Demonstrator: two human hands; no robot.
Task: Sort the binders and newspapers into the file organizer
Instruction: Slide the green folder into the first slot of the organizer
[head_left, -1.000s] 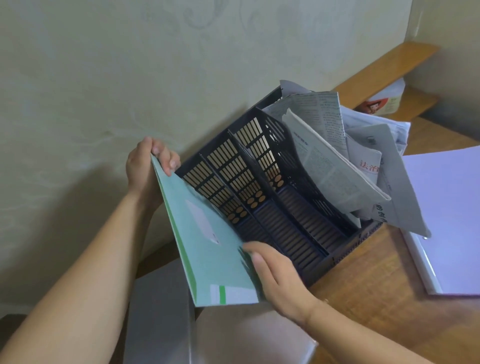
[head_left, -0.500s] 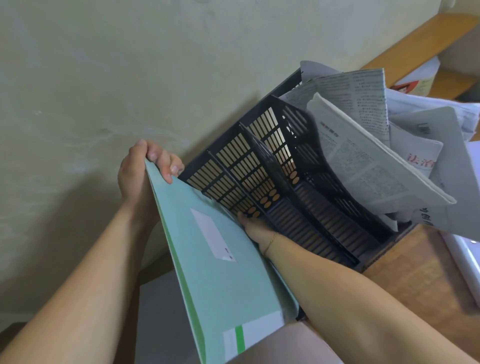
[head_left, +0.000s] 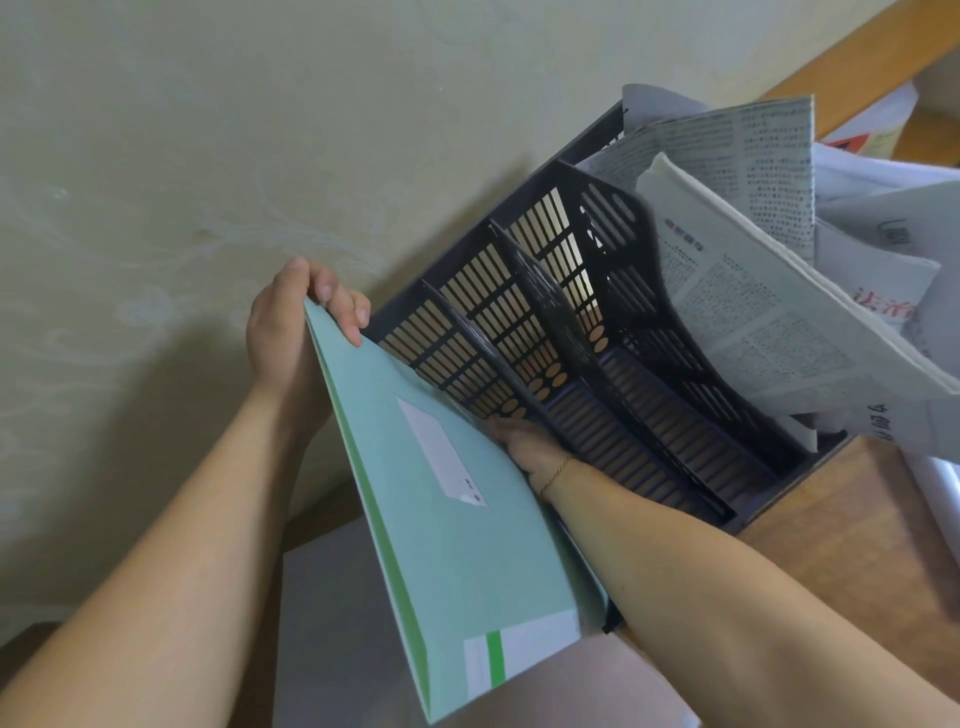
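Observation:
A dark plastic file organizer (head_left: 576, 291) with several slotted compartments stands on the wooden desk against the wall. Folded newspapers (head_left: 769, 291) fill its rightmost compartment and spill over the side. A pale green binder (head_left: 447, 530) with a white label leans at the organizer's leftmost slot. My left hand (head_left: 291, 322) grips the binder's top corner, fingers curled over the edge. My right hand (head_left: 524, 441) reaches into the left compartment behind the binder; its fingers are hidden by the cover.
The cream wall (head_left: 208, 156) runs close behind the organizer. A grey flat box or folder (head_left: 337, 623) lies under the binder at the near edge. White sheets (head_left: 935, 483) lie on the wooden desk (head_left: 857, 530) at right. A wooden shelf (head_left: 883, 47) crosses the top right.
My right hand left the binder's lower edge and went into the organizer's left compartment behind the cover. The binder moved nearer the slot, and the view shifted closer.

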